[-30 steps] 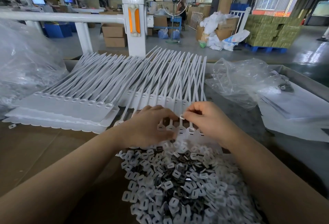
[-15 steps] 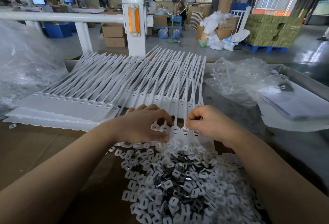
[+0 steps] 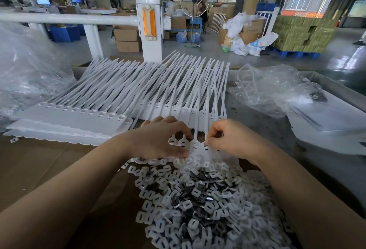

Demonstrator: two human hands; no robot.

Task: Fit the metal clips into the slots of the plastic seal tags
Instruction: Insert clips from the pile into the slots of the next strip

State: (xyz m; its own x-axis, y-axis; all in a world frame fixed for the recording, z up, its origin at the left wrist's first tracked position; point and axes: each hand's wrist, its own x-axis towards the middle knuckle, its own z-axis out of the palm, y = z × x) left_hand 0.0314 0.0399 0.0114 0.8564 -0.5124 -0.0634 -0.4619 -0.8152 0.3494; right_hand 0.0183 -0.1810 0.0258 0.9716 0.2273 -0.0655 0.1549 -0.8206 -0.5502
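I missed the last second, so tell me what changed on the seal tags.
The right hand dropped from above the row and now pinches at a slot on the strip of seal tags. The left hand stayed gripping the strip. The pile of clips and the stacked tag sheets kept their places.

The seal tags (image 3: 158, 92) are matt white plastic with smooth, slightly translucent flat heads. The clips (image 3: 200, 199) in the heap mix pale plastic pieces with dark, shiny metal ones, lying on dull brown cardboard (image 3: 39, 169). Crinkled clear plastic bags (image 3: 273, 90) gleam glossily on a scuffed grey metal tabletop (image 3: 247, 118).
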